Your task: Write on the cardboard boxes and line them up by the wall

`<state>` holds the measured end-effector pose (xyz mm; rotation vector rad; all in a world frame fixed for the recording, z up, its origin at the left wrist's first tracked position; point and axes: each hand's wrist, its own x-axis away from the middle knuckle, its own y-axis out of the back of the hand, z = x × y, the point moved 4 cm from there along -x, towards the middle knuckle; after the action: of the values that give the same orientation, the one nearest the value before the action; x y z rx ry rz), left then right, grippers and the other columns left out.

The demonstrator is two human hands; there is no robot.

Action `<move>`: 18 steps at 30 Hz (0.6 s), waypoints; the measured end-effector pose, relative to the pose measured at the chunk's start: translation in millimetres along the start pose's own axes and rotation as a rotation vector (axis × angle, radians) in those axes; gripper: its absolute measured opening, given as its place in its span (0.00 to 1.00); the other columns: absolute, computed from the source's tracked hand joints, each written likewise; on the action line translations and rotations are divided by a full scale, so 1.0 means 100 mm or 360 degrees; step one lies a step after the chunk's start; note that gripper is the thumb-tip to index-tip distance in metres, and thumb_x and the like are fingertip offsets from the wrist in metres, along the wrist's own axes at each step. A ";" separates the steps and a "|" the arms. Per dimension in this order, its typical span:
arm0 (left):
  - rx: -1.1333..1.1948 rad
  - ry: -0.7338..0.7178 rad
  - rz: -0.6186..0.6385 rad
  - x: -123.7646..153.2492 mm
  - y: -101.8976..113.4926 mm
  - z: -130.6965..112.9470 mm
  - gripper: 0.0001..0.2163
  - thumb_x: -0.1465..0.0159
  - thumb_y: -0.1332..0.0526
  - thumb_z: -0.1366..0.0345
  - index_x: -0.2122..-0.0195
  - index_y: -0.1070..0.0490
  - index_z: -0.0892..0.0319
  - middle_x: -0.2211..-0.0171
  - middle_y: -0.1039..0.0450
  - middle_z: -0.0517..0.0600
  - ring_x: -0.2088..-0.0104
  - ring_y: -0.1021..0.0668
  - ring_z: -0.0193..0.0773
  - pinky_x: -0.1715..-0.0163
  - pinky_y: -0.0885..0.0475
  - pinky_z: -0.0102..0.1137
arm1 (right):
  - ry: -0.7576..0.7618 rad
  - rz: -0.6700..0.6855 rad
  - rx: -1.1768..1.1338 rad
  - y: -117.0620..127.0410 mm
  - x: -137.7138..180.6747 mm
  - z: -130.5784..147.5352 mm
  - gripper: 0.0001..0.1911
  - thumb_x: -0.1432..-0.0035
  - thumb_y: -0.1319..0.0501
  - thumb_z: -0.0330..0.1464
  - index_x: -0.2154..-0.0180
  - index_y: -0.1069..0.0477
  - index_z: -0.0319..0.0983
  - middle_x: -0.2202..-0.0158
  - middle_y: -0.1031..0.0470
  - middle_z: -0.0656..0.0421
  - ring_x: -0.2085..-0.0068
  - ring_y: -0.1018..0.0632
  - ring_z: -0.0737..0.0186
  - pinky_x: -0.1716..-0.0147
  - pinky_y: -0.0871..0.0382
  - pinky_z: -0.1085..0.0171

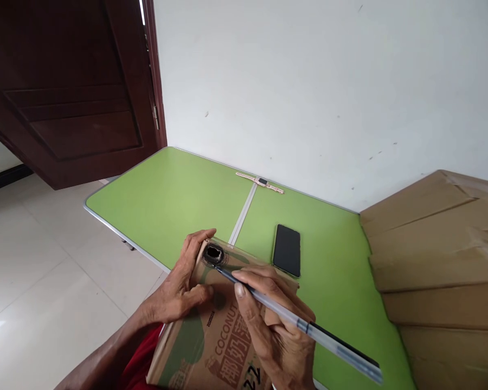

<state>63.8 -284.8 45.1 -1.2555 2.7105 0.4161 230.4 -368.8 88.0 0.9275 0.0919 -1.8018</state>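
Observation:
A brown cardboard box point(223, 309) with green and dark red print leans up against the near side of the table. Near its upper left corner is a ragged hole point(213, 253) ringed with black ink. My left hand point(185, 287) grips the box's left edge, thumb on the printed face and fingers over the far side. Between the thumb and fingers of my right hand point(274, 319) is a pen point(284, 313) with a clear barrel and black clip. Its tip meets the card just below the ring, and the hand rests against the box.
On the green folding table point(166, 200) a black smartphone point(287, 250) lies beyond the box. A smartwatch point(262, 182) with a pale strap lies by the wall. Large folded cardboard point(443, 260) stands at the right; a dark wooden door point(69, 81) is at the left.

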 end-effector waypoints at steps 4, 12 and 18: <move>0.0019 0.0016 0.0016 0.00 0.00 -0.01 0.43 0.42 0.39 0.69 0.25 0.51 0.46 0.29 0.49 0.52 0.29 0.43 0.58 0.28 0.48 0.52 | -0.0101 -0.0085 0.0020 0.03 0.01 -0.03 0.10 0.31 0.36 0.26 0.51 0.22 0.44 0.58 0.19 0.59 0.55 0.18 0.64 0.54 0.24 0.66; 0.0053 0.0104 -0.0023 0.01 0.03 -0.01 0.39 0.37 0.38 0.63 0.25 0.50 0.50 0.27 0.50 0.54 0.28 0.43 0.61 0.28 0.47 0.53 | -0.0396 -0.0406 -0.0258 0.24 -0.30 -0.43 0.10 0.28 0.37 0.41 0.56 0.23 0.42 0.68 0.22 0.60 0.70 0.21 0.63 0.74 0.27 0.67; 0.0100 0.0251 -0.0116 0.08 0.07 0.14 0.35 0.31 0.38 0.52 0.25 0.48 0.49 0.26 0.48 0.56 0.29 0.39 0.64 0.29 0.43 0.53 | -0.1131 0.0171 0.0450 0.26 -0.78 -1.57 0.25 0.20 0.56 0.46 0.59 0.29 0.38 0.64 0.22 0.55 0.65 0.21 0.60 0.68 0.26 0.63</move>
<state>53.2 -282.2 31.4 -1.4213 2.7696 0.2310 348.9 -246.7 36.7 0.4203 -0.6605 -1.9705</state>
